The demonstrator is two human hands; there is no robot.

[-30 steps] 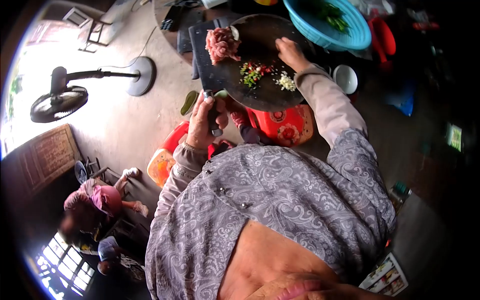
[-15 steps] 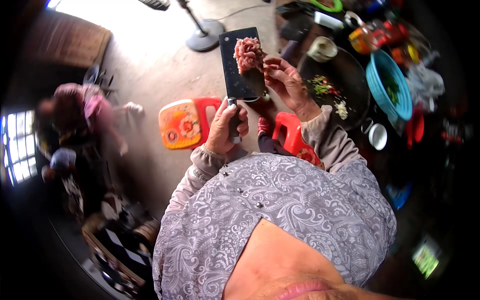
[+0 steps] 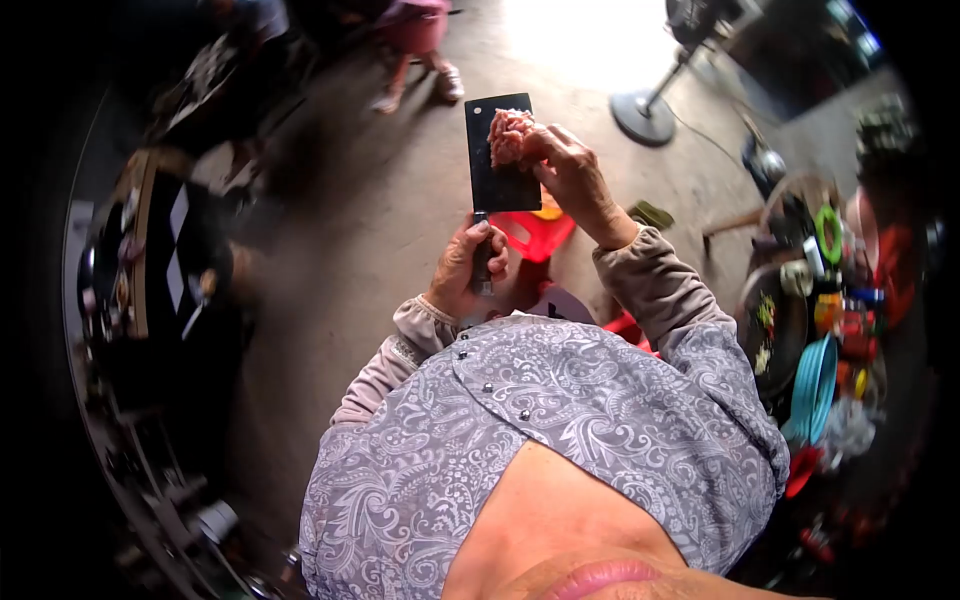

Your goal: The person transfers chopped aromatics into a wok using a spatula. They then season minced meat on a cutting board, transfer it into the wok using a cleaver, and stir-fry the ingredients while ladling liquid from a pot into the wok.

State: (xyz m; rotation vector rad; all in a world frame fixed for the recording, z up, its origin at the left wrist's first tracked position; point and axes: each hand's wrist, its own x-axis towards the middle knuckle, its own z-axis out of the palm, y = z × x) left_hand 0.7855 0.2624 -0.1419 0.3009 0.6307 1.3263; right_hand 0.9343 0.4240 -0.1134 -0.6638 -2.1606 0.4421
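My left hand [image 3: 466, 262] is wrapped round the dark handle of a cleaver [image 3: 505, 192]. The broad black blade points away from me and lies flat, carrying a heap of raw sliced meat [image 3: 507, 138]. At the right side of the heap, my right hand [image 3: 575, 175] has its fingers curled against the meat, with the fingertips partly hidden. Both hands are held out in front of my chest, above the floor.
Below the cleaver is a red stool [image 3: 535, 238]. To the right, a dark round board [image 3: 784, 350] holds chopped vegetables beside a blue basket [image 3: 812, 392]. A fan base [image 3: 643, 118] stands ahead; a person's legs [image 3: 405, 82] show at upper left.
My view has turned left, so the board and basket shift right and the other person appears ahead. My right hand's fingers have closed in on the meat; my left hand still grips the cleaver.
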